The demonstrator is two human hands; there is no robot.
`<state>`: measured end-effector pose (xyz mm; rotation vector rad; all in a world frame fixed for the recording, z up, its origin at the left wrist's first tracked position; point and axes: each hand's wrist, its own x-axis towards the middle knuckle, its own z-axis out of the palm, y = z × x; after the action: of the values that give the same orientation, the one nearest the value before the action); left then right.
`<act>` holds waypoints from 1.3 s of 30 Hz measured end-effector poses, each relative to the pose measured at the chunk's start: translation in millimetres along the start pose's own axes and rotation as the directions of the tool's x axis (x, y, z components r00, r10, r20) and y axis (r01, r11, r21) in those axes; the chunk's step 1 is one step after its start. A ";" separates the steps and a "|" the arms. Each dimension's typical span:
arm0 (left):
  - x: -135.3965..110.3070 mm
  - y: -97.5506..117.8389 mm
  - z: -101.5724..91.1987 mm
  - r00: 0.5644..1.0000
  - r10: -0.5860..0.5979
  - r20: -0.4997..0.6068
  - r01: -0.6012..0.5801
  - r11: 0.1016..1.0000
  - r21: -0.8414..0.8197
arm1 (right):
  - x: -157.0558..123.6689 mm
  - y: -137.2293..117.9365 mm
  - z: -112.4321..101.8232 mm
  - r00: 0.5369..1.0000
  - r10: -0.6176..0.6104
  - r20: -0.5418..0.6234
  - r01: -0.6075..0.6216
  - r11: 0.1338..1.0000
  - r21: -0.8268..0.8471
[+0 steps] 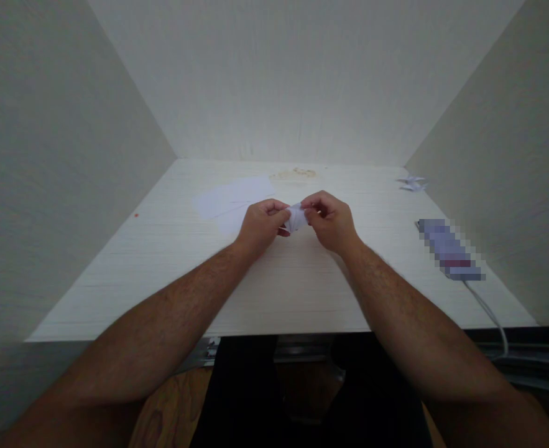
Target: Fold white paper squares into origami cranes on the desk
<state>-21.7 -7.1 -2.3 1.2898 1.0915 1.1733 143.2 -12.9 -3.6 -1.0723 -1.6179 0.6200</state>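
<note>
A small piece of folded white paper (296, 218) is held up between my two hands, above the middle of the white table. My left hand (262, 227) pinches its left side with thumb and fingers. On the other side, my right hand (332, 221) grips the right edge between thumb and forefinger. Creases run through the paper, and the fingertips cover parts of it. Behind my left hand, several flat sheets of white paper (213, 202) lie overlapping on the table.
Folded paper cranes (413, 183) sit at the back right corner. A blurred-out device, seemingly a phone (449, 249), lies at the right with a white cable (489, 311) running over the front edge. Walls enclose the table (293, 298) at the back and sides.
</note>
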 end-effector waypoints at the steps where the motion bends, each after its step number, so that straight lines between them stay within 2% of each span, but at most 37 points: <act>1: 0.2 -0.5 0.2 1.000 -0.006 -0.006 0.006 1.000 -0.007 | -0.5 -0.9 -0.9 0.999 -0.049 0.018 0.050 0.997 -0.063; 3: 0.5 -1.4 0.6 1.000 -0.009 -0.002 0.009 1.000 -0.017 | -1.1 -2.3 -2.3 0.993 -0.099 0.062 0.107 0.984 -0.142; 6: 0.7 -2.1 1.2 1.000 -0.014 0.015 0.015 0.999 -0.040 | -1.4 -2.8 -2.8 0.990 -0.104 0.098 0.119 0.979 -0.166; 12: 0.8 0.8 2.4 0.999 -0.052 -0.009 0.051 0.994 -0.098 | -2.2 -1.1 -1.8 0.997 -0.027 0.077 0.039 0.985 -0.168; 16: 0.4 1.4 3.4 0.998 -0.059 -0.023 0.056 0.992 -0.115 | -1.5 1.4 -1.7 0.998 -0.035 0.052 0.044 0.985 -0.166; 19: 0.3 0.2 4.5 0.998 -0.044 -0.038 0.040 0.995 -0.093 | -0.8 3.9 -0.2 0.998 -0.039 0.049 0.047 0.985 -0.167; 25: -0.4 0.0 8.2 0.997 0.006 -0.081 -0.012 0.997 -0.074 | -0.5 5.4 4.7 0.993 0.043 0.109 -0.026 0.988 -0.154; 28: -1.8 1.5 9.7 0.996 0.021 -0.090 -0.027 0.997 -0.067 | -0.8 5.3 6.6 0.993 0.062 0.102 -0.046 0.987 -0.152; 34: -4.4 3.3 10.1 0.998 0.053 -0.027 -0.051 0.998 0.043 | -1.4 3.9 8.3 0.994 0.056 0.091 -0.044 0.991 -0.125; 39: -3.2 1.2 6.8 0.995 0.104 0.009 -0.105 0.986 0.133 | 0.0 -0.2 4.4 0.984 0.132 0.120 -0.117 0.986 -0.120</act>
<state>-15.4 -11.1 -1.2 1.4665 1.1275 1.1920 139.0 -12.5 -4.9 -1.2461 -1.7223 0.6985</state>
